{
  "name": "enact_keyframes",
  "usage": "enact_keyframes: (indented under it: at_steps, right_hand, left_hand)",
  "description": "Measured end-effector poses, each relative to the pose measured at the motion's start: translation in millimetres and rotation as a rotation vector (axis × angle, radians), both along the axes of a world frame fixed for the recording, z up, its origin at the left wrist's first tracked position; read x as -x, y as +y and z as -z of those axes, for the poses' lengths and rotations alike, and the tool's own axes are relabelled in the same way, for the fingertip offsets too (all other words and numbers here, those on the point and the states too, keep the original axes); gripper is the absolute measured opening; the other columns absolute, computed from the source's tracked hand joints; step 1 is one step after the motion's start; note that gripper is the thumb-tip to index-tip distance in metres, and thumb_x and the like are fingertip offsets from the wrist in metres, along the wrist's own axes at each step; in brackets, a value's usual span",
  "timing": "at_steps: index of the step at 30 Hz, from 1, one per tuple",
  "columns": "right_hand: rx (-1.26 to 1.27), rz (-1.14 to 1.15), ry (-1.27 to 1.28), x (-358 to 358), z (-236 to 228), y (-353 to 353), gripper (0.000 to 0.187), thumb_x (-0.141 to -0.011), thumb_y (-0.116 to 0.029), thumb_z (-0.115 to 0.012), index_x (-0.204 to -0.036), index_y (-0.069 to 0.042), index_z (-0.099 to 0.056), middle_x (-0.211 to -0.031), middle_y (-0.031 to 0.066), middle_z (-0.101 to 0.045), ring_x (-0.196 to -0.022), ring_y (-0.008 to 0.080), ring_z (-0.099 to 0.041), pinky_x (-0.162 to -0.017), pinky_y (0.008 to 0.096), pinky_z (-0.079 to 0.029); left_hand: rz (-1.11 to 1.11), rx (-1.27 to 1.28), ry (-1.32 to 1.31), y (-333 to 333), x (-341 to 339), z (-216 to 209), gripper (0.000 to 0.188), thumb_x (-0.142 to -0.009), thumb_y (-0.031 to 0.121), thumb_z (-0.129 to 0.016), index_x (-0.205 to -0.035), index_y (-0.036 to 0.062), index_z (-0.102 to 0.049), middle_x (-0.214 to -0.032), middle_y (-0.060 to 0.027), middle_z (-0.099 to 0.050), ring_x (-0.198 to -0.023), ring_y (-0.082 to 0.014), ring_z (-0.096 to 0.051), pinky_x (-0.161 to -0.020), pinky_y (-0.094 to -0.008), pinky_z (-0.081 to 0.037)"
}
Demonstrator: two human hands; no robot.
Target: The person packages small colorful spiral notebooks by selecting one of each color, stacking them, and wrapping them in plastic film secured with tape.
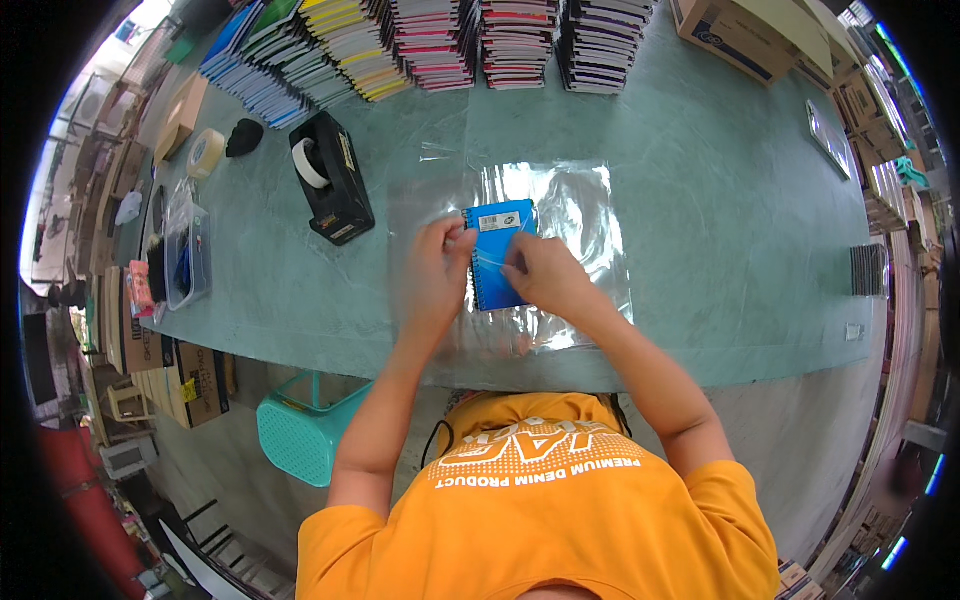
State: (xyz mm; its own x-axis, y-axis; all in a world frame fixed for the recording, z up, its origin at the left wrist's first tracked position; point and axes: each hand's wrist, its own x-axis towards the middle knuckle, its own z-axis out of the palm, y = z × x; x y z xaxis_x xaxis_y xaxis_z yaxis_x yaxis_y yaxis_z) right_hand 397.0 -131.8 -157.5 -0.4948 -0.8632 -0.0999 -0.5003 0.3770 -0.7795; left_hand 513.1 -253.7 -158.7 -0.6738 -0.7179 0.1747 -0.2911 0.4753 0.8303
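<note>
A small blue spiral notebook [492, 262] with a white label near its top lies in front of me on clear plastic sheeting [590, 215]. My left hand [440, 262] is at its spiral-bound left edge, fingers curled and closed against the upper part of that edge. Over the right half of the cover, my right hand [548, 272] has its thumb and fingers drawn together in a pinch. Whatever lies between those fingertips is too small to make out. Thin pale lines cross the cover between the hands.
A black tape dispenser [335, 180] stands left of the sheeting, near a tape roll [206, 153]. Stacks of notebooks [430, 45] line the far edge. A cardboard box [740, 38] sits far right, a plastic bin [188, 258] at left. A turquoise stool [305, 430] is below the table.
</note>
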Motion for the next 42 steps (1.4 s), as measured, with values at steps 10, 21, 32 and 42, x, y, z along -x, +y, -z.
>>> enact_keyframes:
  at_steps: [10,21,32,42]
  right_hand:
    - [-0.025,0.131,0.472,-67,6,15,0.030,-0.080,-0.014,-0.058,-0.108,-0.003,-0.058,-0.086,0.0122,-0.053,-0.078,0.0287,-0.055,-0.065,0.0385,-0.047]
    - [-0.251,0.139,0.211,-58,-9,18,0.032,-0.076,-0.007,-0.060,-0.108,-0.009,-0.060,-0.085,0.0103,-0.053,-0.081,0.0261,-0.056,-0.066,0.0370,-0.047]
    - [-0.112,-0.049,0.410,-36,-9,8,0.047,-0.067,-0.006,-0.070,-0.111,-0.003,-0.055,-0.121,0.0123,-0.049,-0.112,0.0283,-0.047,-0.091,0.0375,-0.042]
    - [-0.198,-0.126,0.455,-24,-9,7,0.059,-0.063,-0.017,-0.075,-0.116,-0.006,-0.054,-0.125,0.0080,-0.047,-0.117,0.0261,-0.044,-0.093,0.0393,-0.039]
  left_hand:
    - [0.199,0.113,-0.122,-72,137,21,0.036,-0.072,0.007,-0.058,-0.107,0.0141,-0.060,-0.098,-0.0143,-0.058,-0.096,-0.0323,-0.055,-0.082,-0.0406,-0.045]
    - [1.017,-0.055,-0.460,-89,154,51,0.021,-0.064,0.008,-0.067,-0.085,0.0068,-0.065,-0.083,-0.0109,-0.061,-0.086,-0.0268,-0.057,-0.078,-0.0364,-0.045]
    - [1.219,0.323,-0.526,-90,177,43,0.016,-0.064,0.013,-0.067,-0.078,0.0060,-0.066,-0.071,-0.0117,-0.064,-0.069,-0.0267,-0.062,-0.063,-0.0365,-0.048]
    - [1.115,0.149,-0.848,-140,125,57,0.023,-0.066,0.021,-0.071,-0.080,0.0042,-0.065,-0.079,-0.0093,-0.067,-0.074,-0.0194,-0.063,-0.064,-0.0335,-0.049]
